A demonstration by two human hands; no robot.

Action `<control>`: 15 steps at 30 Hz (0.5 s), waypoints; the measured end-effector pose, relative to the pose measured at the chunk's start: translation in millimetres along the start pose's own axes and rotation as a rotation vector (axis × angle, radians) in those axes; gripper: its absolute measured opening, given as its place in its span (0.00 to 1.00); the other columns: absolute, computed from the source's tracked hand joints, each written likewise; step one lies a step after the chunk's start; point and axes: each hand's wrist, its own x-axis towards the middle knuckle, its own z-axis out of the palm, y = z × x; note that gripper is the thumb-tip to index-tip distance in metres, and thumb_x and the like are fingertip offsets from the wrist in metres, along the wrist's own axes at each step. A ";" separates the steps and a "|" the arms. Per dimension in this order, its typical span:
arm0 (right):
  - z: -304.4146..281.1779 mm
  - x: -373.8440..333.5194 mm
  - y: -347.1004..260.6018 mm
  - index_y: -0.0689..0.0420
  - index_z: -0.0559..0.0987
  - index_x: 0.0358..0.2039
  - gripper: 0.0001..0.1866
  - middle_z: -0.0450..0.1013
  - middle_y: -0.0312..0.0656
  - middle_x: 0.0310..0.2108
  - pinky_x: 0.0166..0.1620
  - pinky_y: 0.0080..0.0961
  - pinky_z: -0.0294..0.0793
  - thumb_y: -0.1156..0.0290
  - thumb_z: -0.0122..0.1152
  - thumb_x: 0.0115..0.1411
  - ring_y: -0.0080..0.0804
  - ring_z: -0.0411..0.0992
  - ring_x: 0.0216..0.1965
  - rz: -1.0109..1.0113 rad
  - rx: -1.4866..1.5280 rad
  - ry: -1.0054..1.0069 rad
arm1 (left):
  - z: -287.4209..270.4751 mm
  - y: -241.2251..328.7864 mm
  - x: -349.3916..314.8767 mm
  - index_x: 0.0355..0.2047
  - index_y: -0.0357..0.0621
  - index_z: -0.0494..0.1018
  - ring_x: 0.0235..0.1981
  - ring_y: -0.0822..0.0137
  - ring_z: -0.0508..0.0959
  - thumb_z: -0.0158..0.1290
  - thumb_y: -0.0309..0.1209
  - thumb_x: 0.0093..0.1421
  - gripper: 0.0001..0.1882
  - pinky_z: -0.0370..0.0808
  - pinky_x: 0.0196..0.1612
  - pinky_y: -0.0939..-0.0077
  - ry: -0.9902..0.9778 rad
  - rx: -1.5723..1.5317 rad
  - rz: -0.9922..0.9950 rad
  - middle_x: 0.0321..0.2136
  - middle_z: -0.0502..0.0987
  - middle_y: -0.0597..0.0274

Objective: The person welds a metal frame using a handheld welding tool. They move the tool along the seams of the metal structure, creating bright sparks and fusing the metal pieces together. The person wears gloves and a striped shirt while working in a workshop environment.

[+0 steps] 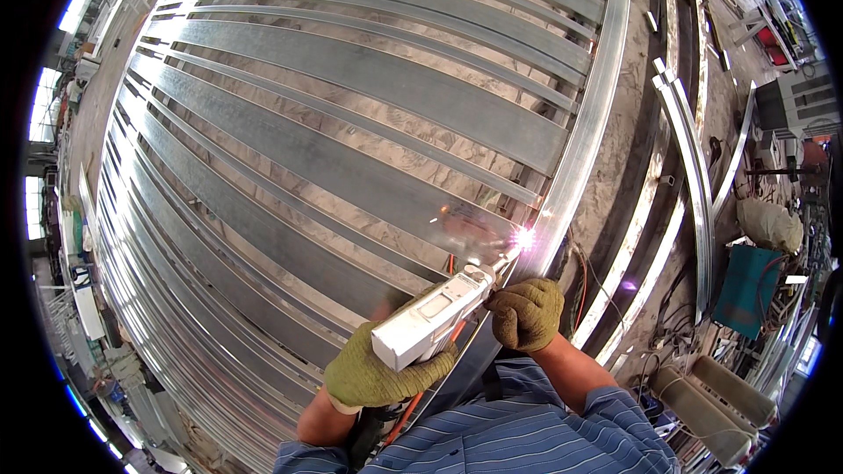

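My left hand (379, 372), in an olive-green work glove, is wrapped round the grip of a white boxy handheld welding gun (436, 314). The gun's nozzle points away from me to the right, and a bright pinkish-white spark (524, 238) glows at its tip. That spark sits where a flat metal slat (369, 167) meets the long metal side rail (575, 171) of a big frame. My right hand (527, 313), gloved alike, is closed beside the gun's front end; what its fingers hold, if anything, is hidden. An orange hose (404, 421) runs below the gun.
Many parallel slats, wide and narrow, span the frame over a dusty floor. Right of it lie long metal beams (645, 219) and loose shiny profiles (689, 154). A teal panel (746, 291), cables and a padded brown bench (702, 408) stand at the right.
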 end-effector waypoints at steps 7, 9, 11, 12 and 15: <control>-0.6 2.7 -3.4 0.47 0.83 0.38 0.06 0.85 0.30 0.34 0.34 0.34 0.77 0.70 0.68 0.59 0.34 0.80 0.29 -0.002 -0.001 0.019 | -1.0 -4.8 -2.2 0.68 0.37 0.76 0.43 0.72 0.89 0.74 0.30 0.62 0.35 0.85 0.46 0.73 -0.009 0.101 0.029 0.42 0.90 0.60; -2.0 6.1 -6.4 0.48 0.82 0.36 0.04 0.84 0.32 0.33 0.34 0.34 0.76 0.72 0.61 0.66 0.36 0.79 0.28 -0.001 0.011 0.028 | -1.4 -5.8 -1.5 0.68 0.37 0.76 0.42 0.72 0.89 0.74 0.31 0.62 0.35 0.85 0.46 0.73 -0.009 0.099 0.041 0.42 0.90 0.60; -3.6 -0.7 -4.3 0.49 0.84 0.40 0.07 0.84 0.32 0.34 0.35 0.35 0.77 0.71 0.66 0.60 0.36 0.80 0.30 0.012 -0.006 0.011 | -0.5 -3.9 -2.8 0.68 0.38 0.76 0.42 0.72 0.89 0.74 0.31 0.61 0.35 0.85 0.46 0.73 -0.009 0.083 -0.002 0.42 0.90 0.60; -3.7 -4.6 -5.1 0.50 0.85 0.42 0.10 0.84 0.32 0.34 0.35 0.35 0.77 0.71 0.69 0.58 0.36 0.81 0.31 0.018 -0.012 0.003 | 0.2 -2.8 -3.9 0.68 0.38 0.76 0.42 0.72 0.89 0.75 0.32 0.61 0.35 0.85 0.46 0.73 -0.007 0.076 -0.026 0.42 0.90 0.60; -2.7 -13.2 -21.0 0.51 0.86 0.43 0.10 0.84 0.35 0.34 0.36 0.36 0.77 0.73 0.66 0.60 0.38 0.81 0.31 0.141 0.118 0.059 | 2.1 -4.1 -6.4 0.63 0.40 0.80 0.38 0.66 0.90 0.75 0.36 0.62 0.31 0.85 0.41 0.72 0.052 0.055 0.045 0.46 0.90 0.54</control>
